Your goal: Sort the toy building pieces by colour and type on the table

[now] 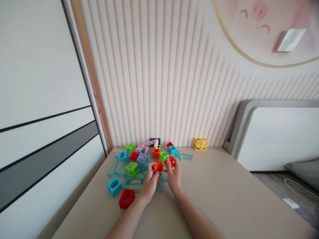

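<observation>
My left hand (149, 182) is closed around an orange cube block (158, 166) just above the table. Close beside it, my right hand (175, 176) grips a red-orange block (169, 162), partly covered by the fingers. A small gap separates the two held blocks. Right behind them stand a green cube block (163, 156) and another orange block (156, 152). Translucent teal track pieces (133, 187) lie under and to the left of my left hand. Nearer to me on the left are a red block (127, 199) and a blue block (114, 186), each with a rounded opening.
More blocks, green (132, 169), purple (142, 157) and blue (172, 150), are scattered at the back left with a pale pink piece (147, 145). A yellow openwork block (200, 144) stands against the ribbed wall (154, 73). The table (214, 192) meets a white cabinet (45, 132) at left.
</observation>
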